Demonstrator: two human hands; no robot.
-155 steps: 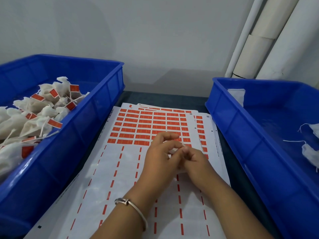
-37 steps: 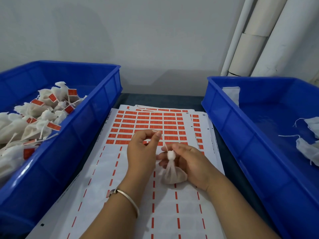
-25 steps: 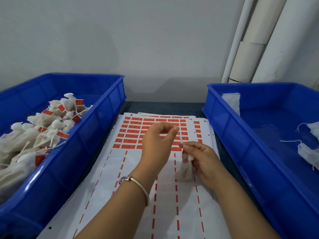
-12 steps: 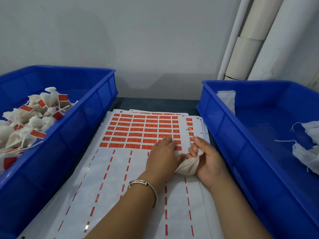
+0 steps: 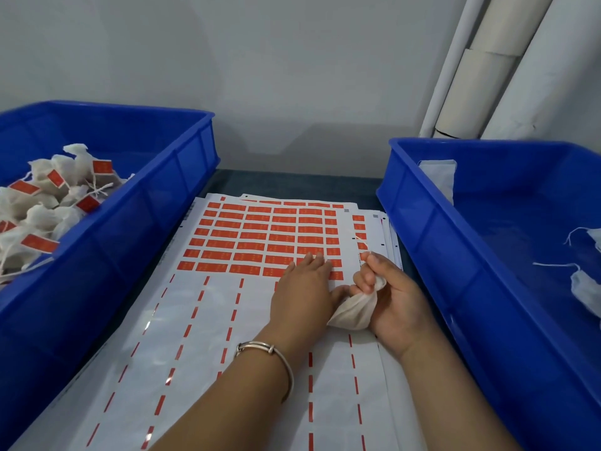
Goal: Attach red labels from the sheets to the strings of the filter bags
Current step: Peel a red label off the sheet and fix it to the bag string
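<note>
A stack of label sheets (image 5: 227, 320) lies between two blue bins, red labels (image 5: 257, 237) filling its far half. My left hand (image 5: 304, 288) lies flat on the sheet, fingertips on the nearest row of red labels. My right hand (image 5: 390, 297) grips a white filter bag (image 5: 353, 312) by its neck just right of the left hand; the bag's string (image 5: 361, 240) rises from the fingers over the sheet's right edge.
The blue bin on the left (image 5: 156, 203) holds several white bags with red labels on their strings. The blue bin on the right (image 5: 432, 242) holds a few unlabelled bags (image 5: 583, 288) at its right side. White pipes (image 5: 481, 70) stand at the back right.
My left hand came down from the air onto the nearest row of red labels. My right hand closed round the bag's neck and moved right, next to the left hand.
</note>
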